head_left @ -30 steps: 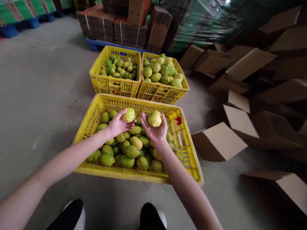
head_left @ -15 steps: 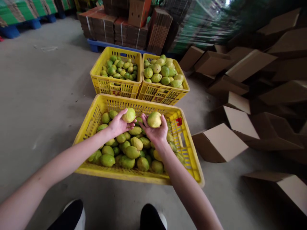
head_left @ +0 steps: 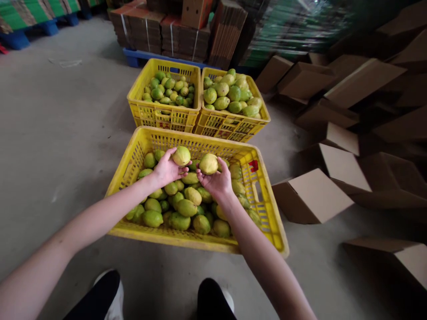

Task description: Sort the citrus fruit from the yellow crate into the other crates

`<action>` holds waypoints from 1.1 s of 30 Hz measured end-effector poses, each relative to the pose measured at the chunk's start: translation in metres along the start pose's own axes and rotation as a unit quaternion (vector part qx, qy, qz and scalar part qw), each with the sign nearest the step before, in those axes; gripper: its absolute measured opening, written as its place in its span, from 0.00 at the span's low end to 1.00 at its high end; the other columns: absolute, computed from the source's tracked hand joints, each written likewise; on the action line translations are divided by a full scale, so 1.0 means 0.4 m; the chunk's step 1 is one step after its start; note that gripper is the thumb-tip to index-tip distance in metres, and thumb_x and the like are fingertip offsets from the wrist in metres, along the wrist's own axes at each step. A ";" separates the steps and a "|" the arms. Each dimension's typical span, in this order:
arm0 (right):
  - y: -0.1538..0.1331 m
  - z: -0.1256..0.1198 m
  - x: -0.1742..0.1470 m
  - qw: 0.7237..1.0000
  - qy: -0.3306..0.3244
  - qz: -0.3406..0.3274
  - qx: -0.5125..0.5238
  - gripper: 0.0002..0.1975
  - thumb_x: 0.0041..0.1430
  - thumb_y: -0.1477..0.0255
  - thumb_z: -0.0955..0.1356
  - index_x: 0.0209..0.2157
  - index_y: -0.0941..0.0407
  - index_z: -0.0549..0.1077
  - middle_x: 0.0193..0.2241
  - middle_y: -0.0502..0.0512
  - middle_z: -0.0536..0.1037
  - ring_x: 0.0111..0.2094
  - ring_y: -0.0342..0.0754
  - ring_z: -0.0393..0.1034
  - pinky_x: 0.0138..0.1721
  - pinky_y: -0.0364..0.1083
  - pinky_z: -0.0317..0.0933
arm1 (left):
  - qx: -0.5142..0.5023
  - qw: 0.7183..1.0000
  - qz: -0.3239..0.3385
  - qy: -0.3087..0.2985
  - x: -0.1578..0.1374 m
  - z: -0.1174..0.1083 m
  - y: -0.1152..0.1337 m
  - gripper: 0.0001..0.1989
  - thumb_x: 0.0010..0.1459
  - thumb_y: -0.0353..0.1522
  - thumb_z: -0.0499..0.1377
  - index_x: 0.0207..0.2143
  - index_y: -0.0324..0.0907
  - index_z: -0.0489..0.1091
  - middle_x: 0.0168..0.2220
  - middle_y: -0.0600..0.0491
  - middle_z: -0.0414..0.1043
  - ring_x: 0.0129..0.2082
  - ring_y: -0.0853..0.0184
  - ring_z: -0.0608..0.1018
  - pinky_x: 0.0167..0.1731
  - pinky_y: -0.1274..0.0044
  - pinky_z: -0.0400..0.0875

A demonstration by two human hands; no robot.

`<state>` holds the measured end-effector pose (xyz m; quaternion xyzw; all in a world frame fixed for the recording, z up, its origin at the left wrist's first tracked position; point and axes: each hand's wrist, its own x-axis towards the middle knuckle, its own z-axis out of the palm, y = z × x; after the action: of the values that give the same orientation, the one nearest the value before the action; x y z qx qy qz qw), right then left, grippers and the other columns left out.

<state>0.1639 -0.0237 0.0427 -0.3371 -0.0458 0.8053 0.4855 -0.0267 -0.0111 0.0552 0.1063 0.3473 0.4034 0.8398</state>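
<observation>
My left hand point(head_left: 169, 170) holds a yellow-green lemon point(head_left: 182, 156) between thumb and fingers, palm turned up. Beside it, my right hand point(head_left: 218, 180) cradles a yellower lemon point(head_left: 208, 164), its fingers curled around the fruit's lower side. Both hands are over the near yellow crate point(head_left: 196, 242), with a small gap between them. Many green and yellow lemons point(head_left: 187, 207) lie in that crate below my hands, and my right forearm hides some of them.
Behind stand two more yellow crates, a left one point(head_left: 163, 116) with small lemons and a right one point(head_left: 230, 126) heaped with larger ones. Open cardboard boxes point(head_left: 320, 195) crowd the right side. Bundled flat cartons point(head_left: 143, 33) rest on a blue pallet point(head_left: 133, 58) at the back.
My right hand has turned its lemon and brought it slightly left, closer to the left hand. The left hand still holds its lemon. The whole view has shifted a little.
</observation>
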 end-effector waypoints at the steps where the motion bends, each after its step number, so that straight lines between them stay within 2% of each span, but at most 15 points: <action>1: 0.001 0.002 0.000 1.000 -0.001 0.001 -0.009 0.19 0.64 0.56 0.66 0.40 0.59 0.75 0.28 0.60 0.83 0.25 0.49 0.78 0.26 0.44 0.77 | 0.005 1.000 -0.005 0.004 0.003 -0.002 -0.001 0.25 0.67 0.49 0.49 0.38 0.37 0.75 0.29 0.47 0.77 0.23 0.66 0.76 0.27 0.75 0.73; 6: -0.003 0.013 -0.003 0.998 0.036 0.027 -0.049 0.21 0.67 0.55 0.63 0.36 0.58 0.74 0.24 0.57 0.82 0.16 0.44 0.73 0.16 0.40 0.70 | 0.028 0.999 -0.034 0.024 0.014 -0.003 -0.007 0.29 0.68 0.51 0.48 0.41 0.37 0.75 0.28 0.47 0.76 0.23 0.66 0.76 0.27 0.75 0.73; 11: -0.006 0.010 -0.001 0.994 0.024 0.025 -0.106 0.25 0.66 0.50 0.61 0.31 0.58 0.73 0.24 0.58 0.82 0.09 0.40 0.61 0.06 0.39 0.50 | 0.057 0.997 -0.034 0.026 0.018 -0.006 -0.011 0.29 0.69 0.51 0.46 0.40 0.36 0.75 0.28 0.47 0.76 0.23 0.66 0.75 0.28 0.75 0.73; 14: 0.002 0.012 0.002 0.990 0.037 -0.035 -0.129 0.22 0.65 0.52 0.64 0.31 0.57 0.73 0.20 0.53 0.79 0.11 0.41 0.63 0.08 0.39 0.53 | 0.092 0.995 0.000 0.029 0.022 -0.012 -0.019 0.27 0.67 0.51 0.52 0.42 0.37 0.75 0.33 0.45 0.78 0.27 0.65 0.77 0.30 0.75 0.73; 16: 0.012 0.016 0.001 0.982 0.061 -0.108 -0.146 0.16 0.63 0.57 0.67 0.32 0.56 0.74 0.21 0.49 0.79 0.16 0.43 0.68 0.13 0.39 0.59 | 0.128 0.989 0.065 0.035 0.021 -0.013 -0.025 0.21 0.62 0.48 0.61 0.44 0.40 0.73 0.39 0.45 0.79 0.34 0.64 0.79 0.33 0.75 0.73; 18: 0.021 0.018 -0.004 0.956 0.077 -0.213 -0.185 0.09 0.58 0.64 0.73 0.36 0.54 0.75 0.26 0.46 0.80 0.24 0.42 0.73 0.21 0.37 0.66 | 0.170 0.969 0.172 0.044 0.013 -0.009 -0.028 0.20 0.54 0.39 0.71 0.47 0.45 0.71 0.45 0.49 0.78 0.43 0.63 0.79 0.40 0.77 0.73; 20: 0.027 0.017 -0.011 0.911 0.073 -0.324 -0.243 0.17 0.48 0.72 0.78 0.41 0.52 0.75 0.32 0.43 0.81 0.33 0.42 0.76 0.32 0.37 0.70 | 0.213 0.937 0.273 0.051 0.001 -0.001 -0.025 0.29 0.44 0.28 0.75 0.48 0.48 0.69 0.48 0.53 0.76 0.50 0.64 0.77 0.48 0.77 0.72; 22: 0.029 0.014 -0.019 0.863 0.052 -0.406 -0.296 0.28 0.39 0.78 0.80 0.44 0.49 0.76 0.40 0.43 0.81 0.44 0.43 0.75 0.44 0.37 0.71 | 0.251 0.909 0.328 0.051 -0.012 0.008 -0.018 0.33 0.37 0.23 0.76 0.47 0.48 0.70 0.50 0.54 0.74 0.53 0.63 0.75 0.53 0.76 0.70; 24: 0.028 0.013 -0.027 0.833 0.036 -0.444 -0.326 0.29 0.37 0.81 0.80 0.43 0.48 0.77 0.47 0.46 0.79 0.55 0.46 0.70 0.54 0.41 0.68 | 0.278 0.895 0.346 0.045 -0.022 0.014 -0.009 0.34 0.35 0.22 0.75 0.46 0.47 0.71 0.53 0.53 0.72 0.57 0.61 0.73 0.55 0.75 0.69; 26: 0.028 0.013 -0.033 0.815 0.035 -0.467 -0.343 0.25 0.39 0.81 0.79 0.41 0.49 0.79 0.50 0.50 0.76 0.61 0.50 0.65 0.60 0.45 0.65 | 0.295 0.885 0.357 0.039 -0.028 0.017 -0.003 0.33 0.34 0.21 0.75 0.45 0.47 0.73 0.54 0.52 0.71 0.59 0.60 0.72 0.57 0.74 0.68; 28: 0.028 0.016 -0.036 0.796 0.047 -0.488 -0.356 0.24 0.40 0.82 0.78 0.41 0.49 0.80 0.50 0.53 0.75 0.62 0.53 0.64 0.63 0.49 0.62 | 0.314 0.872 0.372 0.036 -0.031 0.015 -0.002 0.32 0.35 0.22 0.76 0.45 0.47 0.74 0.55 0.51 0.70 0.60 0.59 0.70 0.59 0.73 0.67; 33: 0.028 0.019 -0.039 0.748 0.058 -0.534 -0.389 0.29 0.38 0.84 0.77 0.44 0.47 0.82 0.48 0.53 0.74 0.60 0.55 0.64 0.68 0.53 0.55 | 0.387 0.819 0.422 0.025 -0.033 0.006 -0.007 0.27 0.41 0.28 0.76 0.45 0.48 0.76 0.55 0.48 0.66 0.61 0.55 0.68 0.60 0.68 0.68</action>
<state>0.1556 -0.0405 0.0519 -0.4634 -0.4997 0.3056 0.6650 -0.0290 -0.0226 0.0621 0.5489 0.4169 0.5534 0.4676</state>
